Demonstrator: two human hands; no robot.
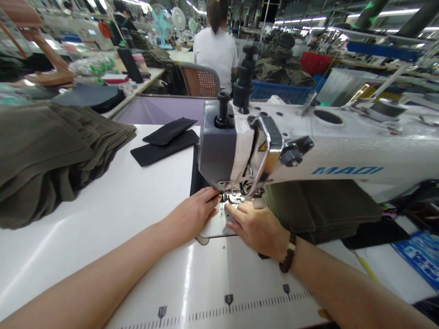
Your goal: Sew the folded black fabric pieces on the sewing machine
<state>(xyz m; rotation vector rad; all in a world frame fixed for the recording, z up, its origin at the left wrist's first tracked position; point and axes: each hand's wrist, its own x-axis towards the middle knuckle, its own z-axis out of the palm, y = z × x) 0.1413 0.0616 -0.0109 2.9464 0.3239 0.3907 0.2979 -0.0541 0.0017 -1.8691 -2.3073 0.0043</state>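
Because the view is obstructed, hold at sewing machine [329, 144] unconfirmed

Nearest is the white bench [206, 278], marked with a scale. Left hand [192, 214] has fingers close together, right hand [264, 228] slightly parted; both are beside the presser foot [236, 198]. Cannot tell whether either grips anything. A black piece [196, 178] lies just behind the left hand. Olive stacks [61, 151] flank the machine. Two black flaps [164, 147] lie beyond; farther, a person in white [216, 55].

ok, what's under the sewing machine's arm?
A stack of dark olive fabric pieces, with something black poking out at its lower right. The stack's far side is hidden by the arm; can't tell what's there.
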